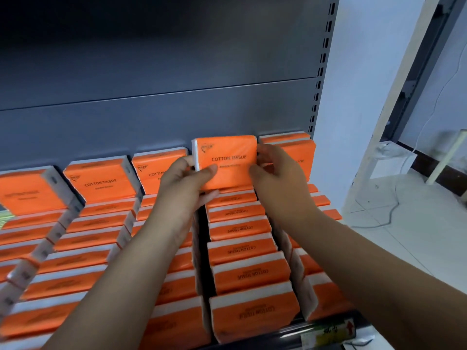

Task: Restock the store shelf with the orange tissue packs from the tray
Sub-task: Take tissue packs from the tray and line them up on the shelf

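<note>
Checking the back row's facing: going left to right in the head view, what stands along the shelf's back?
Blurred end pack → second pack → third pack → left hand → held pack → right hand → rightmost pack → slotted upright.

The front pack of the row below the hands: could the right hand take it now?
Probably not yet: the right hand and left hand both grip the raised pack. Nothing covers the front pack.

One wide-angle view, worn on the head, faces forward and down, close over the dark grey metal shelf (151, 97); its slotted grey upright (322, 72) and the white tiled floor (404, 238) lie at right.
</note>
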The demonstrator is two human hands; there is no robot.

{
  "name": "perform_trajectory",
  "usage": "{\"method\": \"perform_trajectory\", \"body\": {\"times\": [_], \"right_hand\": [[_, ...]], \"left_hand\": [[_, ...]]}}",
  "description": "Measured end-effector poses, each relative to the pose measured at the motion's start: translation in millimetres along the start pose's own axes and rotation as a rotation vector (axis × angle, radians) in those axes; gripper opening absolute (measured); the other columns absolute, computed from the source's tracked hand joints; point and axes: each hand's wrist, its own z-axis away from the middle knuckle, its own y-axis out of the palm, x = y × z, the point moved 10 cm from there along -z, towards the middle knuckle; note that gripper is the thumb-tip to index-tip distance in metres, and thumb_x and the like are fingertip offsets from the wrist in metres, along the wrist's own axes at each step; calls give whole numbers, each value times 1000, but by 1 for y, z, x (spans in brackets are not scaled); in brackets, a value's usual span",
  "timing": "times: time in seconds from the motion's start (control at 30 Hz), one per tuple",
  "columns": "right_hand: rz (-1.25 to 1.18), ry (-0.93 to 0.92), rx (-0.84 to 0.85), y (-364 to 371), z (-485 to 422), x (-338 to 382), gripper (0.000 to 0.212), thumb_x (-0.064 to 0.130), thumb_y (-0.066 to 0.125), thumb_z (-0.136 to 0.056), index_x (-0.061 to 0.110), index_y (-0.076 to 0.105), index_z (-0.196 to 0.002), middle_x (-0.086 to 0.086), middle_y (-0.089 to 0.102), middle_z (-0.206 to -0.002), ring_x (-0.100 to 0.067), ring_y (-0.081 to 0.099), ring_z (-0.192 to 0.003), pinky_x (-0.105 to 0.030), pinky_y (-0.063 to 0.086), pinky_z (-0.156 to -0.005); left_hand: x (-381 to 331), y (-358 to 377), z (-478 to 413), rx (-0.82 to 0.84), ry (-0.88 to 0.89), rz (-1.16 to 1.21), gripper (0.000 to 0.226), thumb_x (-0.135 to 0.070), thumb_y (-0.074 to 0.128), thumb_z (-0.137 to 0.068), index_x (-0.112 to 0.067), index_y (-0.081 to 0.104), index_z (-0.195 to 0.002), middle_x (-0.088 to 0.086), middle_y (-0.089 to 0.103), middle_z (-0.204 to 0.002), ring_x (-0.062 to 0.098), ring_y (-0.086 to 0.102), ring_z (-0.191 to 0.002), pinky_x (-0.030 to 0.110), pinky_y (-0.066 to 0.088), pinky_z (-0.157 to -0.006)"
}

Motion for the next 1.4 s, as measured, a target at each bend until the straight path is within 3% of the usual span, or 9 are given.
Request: {"method": "perform_trajectory", "body": {"times": [0.13, 0.27, 0.47, 0.67, 0.83, 0.93, 1.1, 1.27, 1.4], "right_hand": [[-90, 110, -3, 3, 3, -7, 22, 16, 54, -93, 38, 56, -98, 20, 64, -93, -2, 63, -86, -28, 53, -75], [-16, 129, 14, 9, 4, -6, 19, 13, 54, -93, 31, 57, -90, 15, 62, -86, -3, 62, -84, -35, 53, -75], [1, 232, 46, 14, 6, -13, 25, 9, 51, -93, 12, 61, -115, 6, 63, -104, -7, 57, -96, -38, 53, -86], [58, 248, 88, 23, 7, -20, 18, 12, 50, -85, 10, 62, -98, -7, 67, -78, -24, 64, -67, -42, 54, -59], [43, 276, 63, 20, 12, -25, 20, 13, 52, -93, 14, 59, -112, -8, 66, -100, -19, 65, -89, -39, 56, -75], [61, 253, -33, 13, 19, -27, 12, 19, 53, -95, 29, 51, -100, 5, 64, -98, -14, 64, -88, -31, 54, -68], [158, 128, -18, 21, 35, -16, 48, 38, 48, -95, 28, 48, -143, 13, 57, -131, -8, 58, -114, -33, 52, -92], [346, -223, 123, 51, 54, 29, 49, 34, 43, -104, 19, 43, -150, 4, 48, -149, -13, 42, -137, -31, 34, -116], [313, -336, 257, 81, 75, 56, 49, 30, 43, -107, 14, 40, -153, 0, 42, -156, -8, 32, -142, -6, 8, -114]], "left_hand": [[-8, -3, -3, -1, 157, -323, 11, -24, 73, -93, -33, 79, -96, 0, 77, -99, 8, 74, -90, 27, 59, -83], [-1, -2, -6, 23, 138, -395, 17, -15, 68, -96, -30, 74, -91, -12, 75, -81, -4, 68, -69, 19, 49, -67], [11, -11, -13, -68, 4, -262, 42, -31, 76, -86, -23, 63, -125, 3, 75, -104, 18, 73, -95, 42, 58, -96], [21, -14, -16, -92, -60, -234, 6, -21, 69, -96, -27, 68, -96, -7, 77, -86, 8, 74, -82, 33, 58, -87], [11, -16, -8, -135, -19, -337, 40, -31, 68, -92, -28, 56, -129, -3, 71, -100, 13, 70, -92, 34, 57, -90], [-2, -14, 3, -153, 36, -420, 30, -28, 63, -97, -35, 45, -119, -15, 63, -94, -1, 60, -80, 20, 47, -69], [-33, -12, 30, -189, 236, -687, 15, -33, 59, -100, -39, 46, -94, -26, 49, -92, -8, 49, -76, 9, 32, -64], [-40, -29, 60, -177, 406, -1035, 49, -38, 39, -103, -11, 56, -139, 9, 53, -150, 26, 44, -141, 37, 34, -118], [-42, -79, 90, -295, 386, -1222, 59, -39, 29, -100, -6, 56, -141, 17, 53, -149, 39, 44, -140, 49, 33, -119]]}}
